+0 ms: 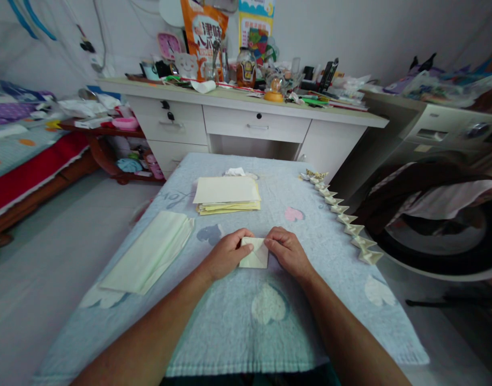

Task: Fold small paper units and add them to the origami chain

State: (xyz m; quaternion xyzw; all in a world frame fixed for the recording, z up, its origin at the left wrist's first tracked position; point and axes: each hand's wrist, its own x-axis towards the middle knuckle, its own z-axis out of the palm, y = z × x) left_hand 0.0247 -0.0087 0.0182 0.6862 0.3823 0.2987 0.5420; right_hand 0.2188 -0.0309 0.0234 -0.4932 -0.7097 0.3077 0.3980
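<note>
Between my two hands is a small folded square of cream paper (pixel 254 259), with crease lines across its face. My left hand (pixel 231 252) pinches its upper left edge, thumb on top. At the upper right corner, my right hand (pixel 288 251) grips the same paper with thumb and fingers. Beyond my hands lies a stack of cream and yellow paper sheets (pixel 228 190). A longer pile of pale green-white paper (pixel 149 252) rests to the left. Along the right side runs a row of folded paper pieces (pixel 345 219), pointed at the sides.
A blue patterned cloth (pixel 214 321) covers the table. Behind it stands a white desk (pixel 246 120) crowded with jars, bags and small items. A washing machine (pixel 439 128) with clothes in its open door is close on the right. A bed (pixel 32 155) is at the left.
</note>
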